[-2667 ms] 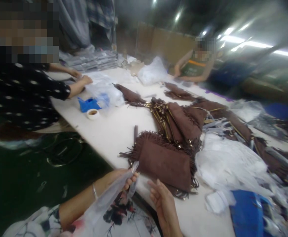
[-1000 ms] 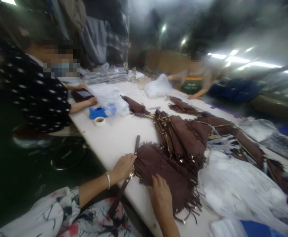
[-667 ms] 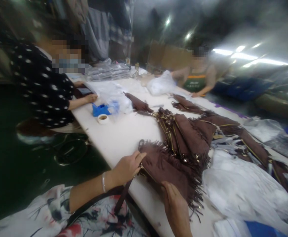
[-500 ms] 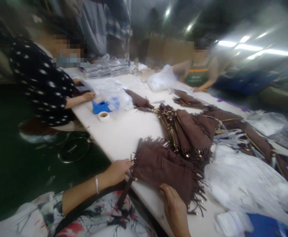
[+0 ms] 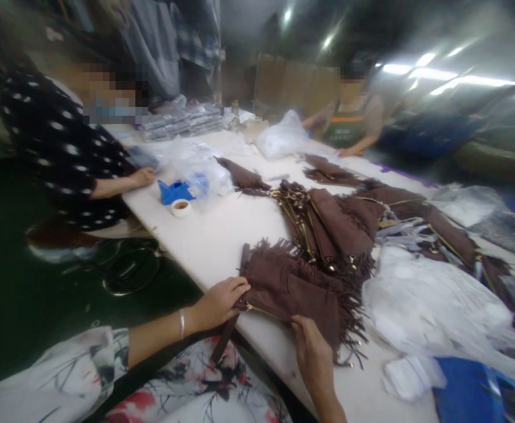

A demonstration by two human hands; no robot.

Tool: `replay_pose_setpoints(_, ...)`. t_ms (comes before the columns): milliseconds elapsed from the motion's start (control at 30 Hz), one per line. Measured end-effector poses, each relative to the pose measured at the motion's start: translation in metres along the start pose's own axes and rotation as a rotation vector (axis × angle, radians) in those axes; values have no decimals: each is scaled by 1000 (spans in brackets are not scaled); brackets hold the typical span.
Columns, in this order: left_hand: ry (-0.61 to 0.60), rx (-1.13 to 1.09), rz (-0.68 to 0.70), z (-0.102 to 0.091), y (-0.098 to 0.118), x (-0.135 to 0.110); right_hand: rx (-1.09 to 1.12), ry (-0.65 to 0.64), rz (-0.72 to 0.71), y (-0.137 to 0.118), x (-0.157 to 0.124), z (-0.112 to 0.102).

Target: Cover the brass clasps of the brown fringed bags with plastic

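A brown fringed suede bag (image 5: 299, 288) lies at the near edge of the white table (image 5: 216, 232). My left hand (image 5: 220, 302) grips its left end, fingers curled over the top near a gold zip. My right hand (image 5: 313, 352) holds the bag's near right edge, fingers closed on the suede. A dark brown strap (image 5: 222, 346) hangs from the bag down over my lap.
More brown fringed bags (image 5: 328, 220) with gold chains are piled behind. White plastic bags (image 5: 429, 305) heap at the right, with something blue (image 5: 469, 390) at the near right. A person in a dotted top (image 5: 63, 158) sits left by a tape roll (image 5: 180, 207); another person (image 5: 350, 126) sits far back.
Earlier my left hand held a clear plastic bag; now both hands are on the brown fringed bag. It has been pulled toward the table's near edge and its strap hangs over my lap.
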State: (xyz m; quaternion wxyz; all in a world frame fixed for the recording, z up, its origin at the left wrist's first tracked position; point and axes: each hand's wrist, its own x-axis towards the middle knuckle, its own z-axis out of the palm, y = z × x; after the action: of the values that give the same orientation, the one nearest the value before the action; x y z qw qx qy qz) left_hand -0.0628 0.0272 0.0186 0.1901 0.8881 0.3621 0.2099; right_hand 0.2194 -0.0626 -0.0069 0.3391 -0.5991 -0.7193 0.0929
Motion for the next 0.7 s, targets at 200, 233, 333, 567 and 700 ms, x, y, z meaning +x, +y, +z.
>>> replay_pose_setpoints(200,118,71,-203,16,-2,13,79,83,60,-2,2,-4)
replay_pose_setpoints(233,117,37,-150,10,-1,17,89,91,74,-3,1,-5)
replay_pose_setpoints(333,135,-193,-46,-14,0,28,111,117,117,-2,0,-5)
replay_pose_setpoints(567,-52,-475,-400,-41,10,34,134,145,114,-1,-2,3)
replay_pose_setpoints(700,-148,-57,-237,-45,-1,23,78,78,53,-3,-7,9)
